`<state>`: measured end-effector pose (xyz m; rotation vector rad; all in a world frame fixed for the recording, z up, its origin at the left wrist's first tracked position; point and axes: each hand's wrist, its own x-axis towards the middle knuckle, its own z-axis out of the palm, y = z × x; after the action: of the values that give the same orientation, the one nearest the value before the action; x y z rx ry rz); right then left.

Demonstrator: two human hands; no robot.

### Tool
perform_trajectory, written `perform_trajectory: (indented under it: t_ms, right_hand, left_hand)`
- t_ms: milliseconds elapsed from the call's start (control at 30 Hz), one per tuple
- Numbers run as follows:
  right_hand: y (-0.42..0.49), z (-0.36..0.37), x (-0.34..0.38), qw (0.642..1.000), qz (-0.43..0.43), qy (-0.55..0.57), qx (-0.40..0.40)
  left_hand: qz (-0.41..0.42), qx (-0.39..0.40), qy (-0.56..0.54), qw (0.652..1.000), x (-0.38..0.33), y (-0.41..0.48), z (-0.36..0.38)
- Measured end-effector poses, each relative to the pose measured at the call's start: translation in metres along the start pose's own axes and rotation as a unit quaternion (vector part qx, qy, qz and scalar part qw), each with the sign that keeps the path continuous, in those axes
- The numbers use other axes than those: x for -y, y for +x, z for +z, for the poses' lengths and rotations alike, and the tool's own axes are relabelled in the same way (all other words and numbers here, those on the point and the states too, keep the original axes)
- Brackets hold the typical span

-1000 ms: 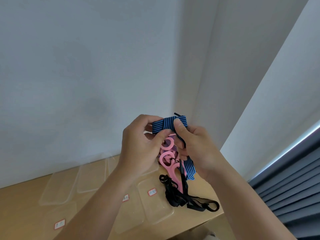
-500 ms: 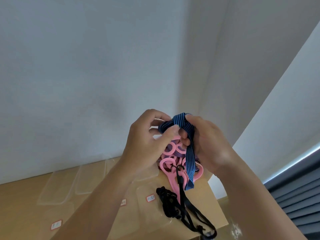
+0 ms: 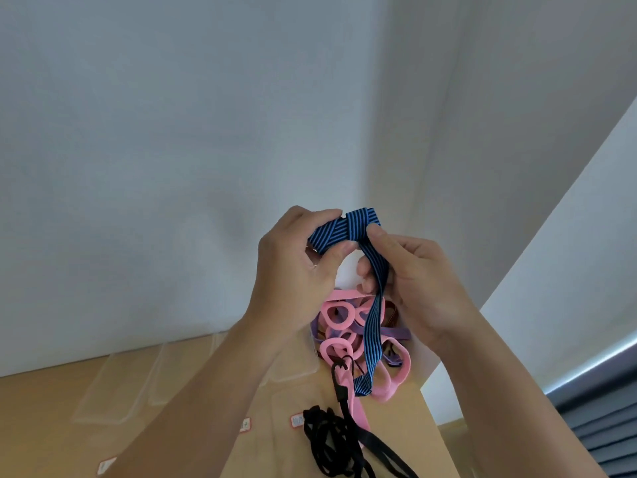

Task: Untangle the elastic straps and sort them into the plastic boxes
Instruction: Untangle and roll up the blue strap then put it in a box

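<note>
Holding the blue striped strap [image 3: 345,230] up above the table [image 3: 51,426], you have both hands on it.

- Left hand [image 3: 293,270]: thumb and curled fingers pinch one end of the strap, which lies flat across the fingertips.
- Right hand [image 3: 424,291]: thumb and fingers pinch the strap just beside the left grip, at the fold where it turns and drops down.
- Both grips are closed on the strap, and the two thumbs are near each other.

The free length hangs down from your right hand and passes in front of a heap of pink straps [image 3: 339,315] with moulded loops. Its lower end reaches a black hook [image 3: 339,377]; you cannot tell whether the two are joined. A purple strap [image 3: 396,332] lies among the pink ones. The heap sits at the far right corner of the table, at a clear box; whether it lies inside that box cannot be told.

A black strap tangle [image 3: 327,439] lies on the table nearer to you, with one strand running up to the hook. Clear plastic boxes [image 3: 107,391] lie side by side along the wall to the left. Small red-bordered labels [image 3: 245,424] show nearer you, their text unreadable. A grey slatted blind [image 3: 603,426] fills the lower right.
</note>
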<state>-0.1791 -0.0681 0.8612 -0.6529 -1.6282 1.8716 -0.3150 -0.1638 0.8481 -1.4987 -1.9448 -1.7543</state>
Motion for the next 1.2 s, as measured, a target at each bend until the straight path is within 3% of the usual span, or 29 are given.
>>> perform_trajectory:
  t_ms: [233,400,533,600,633,667,733,767,867,1033,1200]
  right_hand:
    - [0.003,0.003,0.006,0.998,0.003,0.054,-0.039]
    - [0.003,0.009,0.008,0.997,0.015,0.044,-0.065]
    - [0.006,0.011,0.007,0.997,0.003,0.026,-0.074]
    - [0.007,0.010,0.009,0.998,-0.025,0.016,-0.062]
    - [0.007,0.008,0.010,0.998,-0.044,0.003,-0.054]
    - [0.007,0.007,0.011,0.997,-0.066,-0.020,-0.046]
    - [0.005,0.004,0.014,0.990,-0.117,-0.077,-0.027]
    - [0.005,0.003,0.016,0.985,-0.141,-0.099,-0.016]
    - [0.004,0.002,0.019,0.973,-0.181,-0.146,0.005]
    - [0.004,0.007,0.017,0.975,-0.172,-0.131,-0.042]
    - [0.002,0.025,0.008,0.987,-0.112,-0.050,-0.108]
  left_hand:
    - [0.070,-0.003,-0.011,0.997,0.005,0.004,-0.001]
    - [0.188,-0.024,0.104,0.976,0.003,0.005,0.001]
    - [0.235,-0.022,0.130,0.963,0.004,0.005,-0.001]
    - [0.178,0.014,0.062,0.982,0.002,0.005,-0.005]
    - [0.088,0.047,-0.029,0.995,-0.001,0.006,-0.007]
    - [-0.037,0.085,-0.146,0.985,-0.005,0.007,-0.010]
    - [-0.219,0.142,-0.318,0.911,-0.009,0.012,-0.016]
    - [-0.249,0.164,-0.339,0.892,-0.009,0.014,-0.019]
    - [-0.249,0.171,-0.334,0.893,-0.010,0.017,-0.023]
    - [-0.145,0.082,-0.218,0.962,-0.008,0.011,-0.016]
    - [-0.091,-0.023,-0.183,0.979,-0.011,0.002,0.005]
